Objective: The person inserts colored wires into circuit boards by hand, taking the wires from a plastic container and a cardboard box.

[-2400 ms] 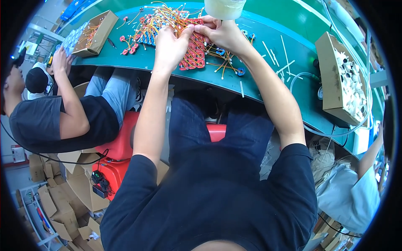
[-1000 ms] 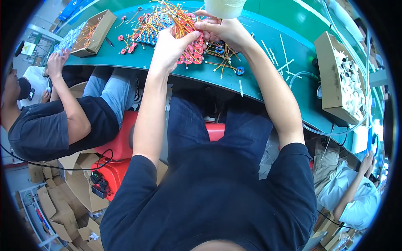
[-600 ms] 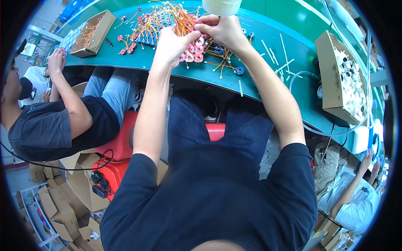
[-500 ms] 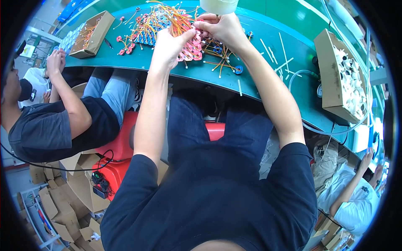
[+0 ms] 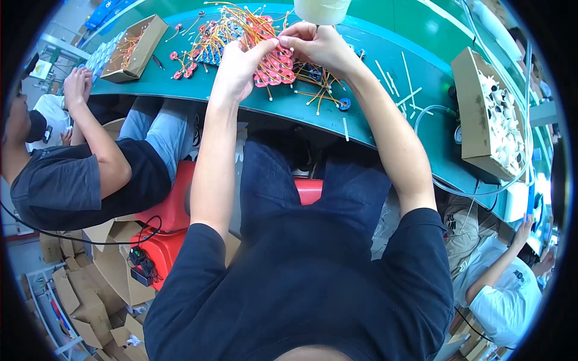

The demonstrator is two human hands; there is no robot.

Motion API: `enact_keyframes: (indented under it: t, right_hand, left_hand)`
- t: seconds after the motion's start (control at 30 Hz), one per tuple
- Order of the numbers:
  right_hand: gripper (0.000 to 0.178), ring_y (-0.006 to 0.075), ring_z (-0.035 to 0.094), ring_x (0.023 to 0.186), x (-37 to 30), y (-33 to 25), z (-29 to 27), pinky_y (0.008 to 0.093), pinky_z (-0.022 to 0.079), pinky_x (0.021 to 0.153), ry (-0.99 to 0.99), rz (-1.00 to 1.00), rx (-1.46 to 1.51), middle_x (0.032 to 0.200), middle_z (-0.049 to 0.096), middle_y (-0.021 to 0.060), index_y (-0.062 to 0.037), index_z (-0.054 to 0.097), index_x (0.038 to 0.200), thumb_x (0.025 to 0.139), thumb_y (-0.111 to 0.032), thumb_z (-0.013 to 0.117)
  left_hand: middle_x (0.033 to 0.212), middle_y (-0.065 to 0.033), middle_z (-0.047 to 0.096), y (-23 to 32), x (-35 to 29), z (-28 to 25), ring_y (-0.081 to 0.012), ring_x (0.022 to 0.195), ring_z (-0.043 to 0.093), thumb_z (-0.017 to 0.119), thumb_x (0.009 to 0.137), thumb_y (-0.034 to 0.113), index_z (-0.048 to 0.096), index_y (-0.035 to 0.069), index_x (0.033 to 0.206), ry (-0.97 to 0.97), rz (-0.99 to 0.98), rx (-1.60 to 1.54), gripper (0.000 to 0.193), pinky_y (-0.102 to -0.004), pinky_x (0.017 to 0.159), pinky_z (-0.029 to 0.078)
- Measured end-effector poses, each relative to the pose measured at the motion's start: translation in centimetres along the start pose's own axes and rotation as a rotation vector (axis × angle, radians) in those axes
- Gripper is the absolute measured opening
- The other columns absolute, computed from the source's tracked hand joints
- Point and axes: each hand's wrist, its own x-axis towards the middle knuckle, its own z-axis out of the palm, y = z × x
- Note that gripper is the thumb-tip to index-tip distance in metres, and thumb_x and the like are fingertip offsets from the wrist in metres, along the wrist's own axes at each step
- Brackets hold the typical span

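Over the far side of the green table (image 5: 361, 114), my left hand (image 5: 236, 67) and my right hand (image 5: 325, 50) meet, thumbs and fingers pinched close together. Whatever small thing lies between the fingertips is too small to make out. Right beneath them is a panel of joined pink-red round parts (image 5: 274, 75) with orange wires (image 5: 256, 30) rising from it. Left of it, by my left hand, lies a heap of blue round parts (image 5: 209, 55) with wires. Near my right wrist lies a single blue round part (image 5: 344, 103), its wires trailing to other wired parts.
A cardboard box (image 5: 475, 108) of white parts stands at right beside a clear hose (image 5: 421, 114). Thin white strips (image 5: 409, 96) lie near it. A pale tub (image 5: 322, 11) is above my right hand. At left are another box (image 5: 141, 55) and a seated person (image 5: 72, 174).
My fingertips have come closer together over the pink-red panel. The panel and nearby wires have shifted slightly. The person at the right edge has moved an arm.
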Motion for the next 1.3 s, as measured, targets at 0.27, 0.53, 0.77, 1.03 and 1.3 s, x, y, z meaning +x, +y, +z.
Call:
enact_keyframes:
  t: [0.27,0.53,0.77,1.03,1.3]
  right_hand:
    - [0.019,0.0061,0.054,0.065,0.1,0.1,0.5,0.0186,0.045,0.057,-0.017,-0.001,-0.001,0.074,0.06,0.0022,-0.0011,0.06,0.094,0.081,-0.015,0.058]
    - [0.02,0.0175,0.063,0.065,1.0,2.0,1.1,0.0285,0.049,0.053,0.244,-0.439,-0.158,0.076,0.064,0.0129,0.0047,0.061,0.085,0.075,-0.012,0.063]
    - [0.022,0.0087,0.057,0.069,1.0,1.4,0.3,0.0221,0.048,0.059,0.265,-0.283,-0.358,0.081,0.063,0.0067,0.0028,0.059,0.094,0.08,-0.015,0.06]
    - [0.019,0.0109,0.056,0.06,0.8,1.2,-0.2,0.0226,0.047,0.06,-0.064,-0.196,-0.138,0.069,0.061,0.0064,0.0015,0.062,0.087,0.075,-0.014,0.063]
    - [0.021,0.0099,0.057,0.06,0.5,0.8,0.1,0.0215,0.047,0.056,0.039,-0.048,0.15,0.068,0.061,0.0096,0.0069,0.061,0.087,0.074,-0.009,0.062]
  left_hand:
    - [0.09,-0.0163,0.06,-0.1,-0.2,-0.6,-0.0183,0.079,0.061,0.07,0.064,0.002,0.047,-0.011,0.1,0.0,0.162,0.364,0.045,-0.0267,0.069,0.051]
    - [0.094,-0.0132,0.059,0.3,0.0,0.0,-0.0172,0.082,0.06,0.068,0.066,-0.001,0.047,-0.006,0.104,0.016,0.118,0.36,0.043,-0.029,0.074,0.05]
    - [0.091,-0.0168,0.059,-0.1,0.4,-0.9,-0.0179,0.078,0.061,0.067,0.067,0.0,0.04,-0.012,0.108,0.044,0.136,0.142,0.051,-0.0261,0.067,0.051]
    - [0.091,-0.0143,0.058,0.6,0.6,-1.2,-0.0159,0.075,0.061,0.065,0.071,0.004,0.041,-0.009,0.108,0.037,-0.009,0.157,0.047,-0.0254,0.066,0.051]
    - [0.087,-0.0141,0.058,0.8,-0.8,0.3,-0.0174,0.073,0.061,0.063,0.072,0.001,0.039,-0.009,0.108,-0.044,0.018,0.147,0.045,-0.0249,0.062,0.053]
